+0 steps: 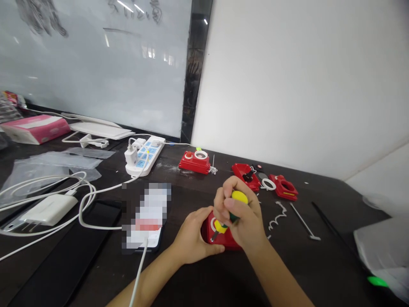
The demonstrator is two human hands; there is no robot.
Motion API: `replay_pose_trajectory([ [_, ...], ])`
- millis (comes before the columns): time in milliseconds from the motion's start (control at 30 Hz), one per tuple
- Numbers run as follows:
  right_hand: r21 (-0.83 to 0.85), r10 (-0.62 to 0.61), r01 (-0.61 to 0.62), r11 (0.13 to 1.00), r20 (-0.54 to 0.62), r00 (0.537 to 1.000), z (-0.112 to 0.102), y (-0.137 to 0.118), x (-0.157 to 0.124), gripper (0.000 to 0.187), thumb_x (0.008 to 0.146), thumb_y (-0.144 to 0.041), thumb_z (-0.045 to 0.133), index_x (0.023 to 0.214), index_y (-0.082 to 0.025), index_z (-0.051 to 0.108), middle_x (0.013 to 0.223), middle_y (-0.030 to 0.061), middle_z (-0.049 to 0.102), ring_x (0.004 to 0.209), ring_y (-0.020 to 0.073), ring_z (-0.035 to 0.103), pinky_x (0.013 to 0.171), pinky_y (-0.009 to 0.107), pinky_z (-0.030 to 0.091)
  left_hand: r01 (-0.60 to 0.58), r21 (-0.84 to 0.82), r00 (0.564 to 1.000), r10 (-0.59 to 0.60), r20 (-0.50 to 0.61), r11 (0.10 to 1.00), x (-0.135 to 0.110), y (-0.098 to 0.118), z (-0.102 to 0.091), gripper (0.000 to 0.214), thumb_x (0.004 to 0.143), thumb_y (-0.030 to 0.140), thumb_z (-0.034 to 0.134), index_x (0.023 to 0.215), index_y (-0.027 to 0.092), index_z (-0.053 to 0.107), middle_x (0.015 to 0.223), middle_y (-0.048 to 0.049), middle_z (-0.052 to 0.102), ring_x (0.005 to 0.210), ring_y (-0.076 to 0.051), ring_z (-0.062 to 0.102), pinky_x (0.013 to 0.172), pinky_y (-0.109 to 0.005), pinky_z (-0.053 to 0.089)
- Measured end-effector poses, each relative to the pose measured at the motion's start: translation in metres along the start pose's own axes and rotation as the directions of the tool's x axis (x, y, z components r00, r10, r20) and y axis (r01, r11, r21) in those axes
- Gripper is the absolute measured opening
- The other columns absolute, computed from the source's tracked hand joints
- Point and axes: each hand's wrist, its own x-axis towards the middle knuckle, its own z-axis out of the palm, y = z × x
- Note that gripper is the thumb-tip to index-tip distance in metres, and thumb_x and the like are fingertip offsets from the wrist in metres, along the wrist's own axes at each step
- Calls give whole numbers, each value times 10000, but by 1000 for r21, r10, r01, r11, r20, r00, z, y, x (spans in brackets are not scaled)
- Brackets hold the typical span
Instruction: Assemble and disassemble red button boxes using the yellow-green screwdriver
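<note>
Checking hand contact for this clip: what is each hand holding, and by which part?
The right hand grips a yellow-and-green screwdriver by its handle; the left hand holds a red plastic box by its left side.

The red box [223,241] is glossy plastic; the screwdriver [239,198] has a smooth plastic handle and a metal shaft [214,236]. The dark counter [319,268] looks smooth, faintly sheened.

A red plastic switch box [220,236] sits on the dark tabletop [319,273] beneath the left hand [194,238] and the yellow-handled screwdriver [239,197] in the right hand [239,221]. From it, a white plastic power strip [144,155] lies at ten o'clock, a second red switch box [194,163] at eleven, and a red open housing [283,187] at two.
</note>
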Motion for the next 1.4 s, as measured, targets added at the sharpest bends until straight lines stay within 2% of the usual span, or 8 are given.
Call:
replay_pose_trajectory([
  [133, -23, -71, 68, 997, -129, 989, 2, 4, -3, 288, 715, -195, 630, 804, -251, 362, 549, -115, 494, 359, 24, 335, 351, 138, 278, -35, -28, 999, 36, 2, 999, 0, 1, -1, 735, 498, 323, 801, 1165, 223, 508, 1139, -73, 593, 1028, -303, 545, 913, -439, 412],
  [333, -244, -286, 202, 948, -380, 880, 4, 7, -10, 248, 642, -161, 724, 740, -207, 501, 746, -46, 600, 627, 90, 593, 586, 231, 493, -21, -36, 1000, 21, -2, 999, 0, 0, 0, 767, 490, 316, 803, 1190, 233, 501, 1170, -72, 576, 1045, -315, 531, 929, -470, 386],
  [567, 72, -95, 101, 992, -82, 992, -8, 5, -2, 249, 628, -226, 753, 747, -221, 534, 691, -43, 659, 553, 101, 612, 503, 221, 480, -45, -25, 999, 44, -17, 999, 0, 1, 0, 727, 525, 281, 782, 1184, 213, 484, 1176, -73, 562, 1078, -296, 512, 933, -446, 397],
  [733, 240, 32, -66, 969, 140, 990, -12, 3, 9, 307, 554, -341, 789, 734, -212, 576, 655, -35, 656, 565, 117, 623, 532, 240, 493, -34, -6, 999, 34, -18, 999, -2, -1, 1, 678, 517, 279, 786, 1134, 204, 516, 1136, -80, 581, 1062, -311, 524, 905, -455, 416],
  [933, 11, 25, -23, 1000, -355, 934, 3, 3, -9, 193, 772, -351, 620, 934, -248, 599, 785, -14, 634, 653, 88, 594, 563, 195, 474, -31, 7, 999, 31, -19, 1000, -2, -3, 3, 654, 511, 300, 788, 1112, 217, 545, 1161, -81, 578, 1058, -318, 525, 914, -457, 406],
  [1033, 62, -56, 91, 994, -426, 903, 13, 6, -17, 124, 816, -356, 568, 902, -277, 527, 760, -43, 601, 601, 60, 541, 566, 188, 457, -32, 17, 999, 33, -28, 999, -1, -2, 3, 648, 508, 298, 787, 1107, 216, 552, 1155, -77, 578, 1047, -314, 529, 899, -444, 416],
  [1200, 137, -71, 108, 985, -253, 965, 8, 7, -12, 83, 818, -317, 572, 825, -255, 517, 742, -41, 586, 557, 58, 513, 501, 191, 411, -37, -3, 999, 37, -19, 999, 0, -1, 3, 597, 529, 288, 779, 1075, 207, 554, 1101, -68, 597, 1007, -293, 548, 874, -425, 434],
  [1400, 263, 58, -113, 958, 209, 976, -16, 4, 4, 265, 746, -466, 605, 853, -232, 539, 708, -14, 605, 451, 63, 485, 429, 197, 346, -50, -28, 998, 49, -33, 998, -2, -1, 3, 603, 539, 255, 781, 1086, 237, 528, 1054, -32, 599, 939, -251, 572, 858, -401, 446],
])
